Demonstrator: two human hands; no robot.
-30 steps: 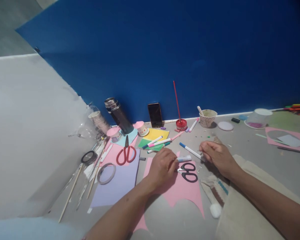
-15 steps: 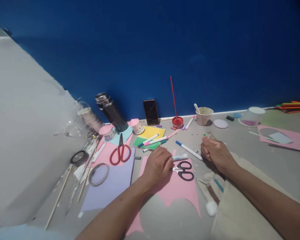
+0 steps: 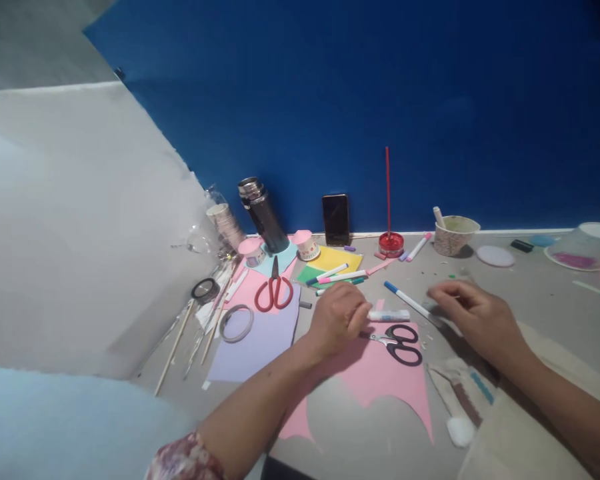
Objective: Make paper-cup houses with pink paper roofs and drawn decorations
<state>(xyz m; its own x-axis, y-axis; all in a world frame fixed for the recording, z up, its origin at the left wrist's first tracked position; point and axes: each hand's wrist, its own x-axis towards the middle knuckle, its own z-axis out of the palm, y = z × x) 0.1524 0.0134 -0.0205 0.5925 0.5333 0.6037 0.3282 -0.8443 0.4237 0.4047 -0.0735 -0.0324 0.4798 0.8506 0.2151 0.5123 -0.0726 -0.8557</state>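
Shows a deep blue partition [image 3: 300,100] from 11 to 3 o'clock, a pale panel [image 3: 80,213] at 9 o'clock and a grey tabletop [image 3: 375,433] at 6 o'clock.

At the bottom of the frame, left of centre, I wear a patterned sleeve [image 3: 185,461], its pale cloth blotched with dusky pink and wine red, perhaps flowers, though blur hides the detail. The fabric looks soft and creased, ending high on my left forearm [image 3: 260,401], which is bare below it and bears one small round spot. At the lower right, my right forearm [image 3: 567,403] is bare to the frame's edge.
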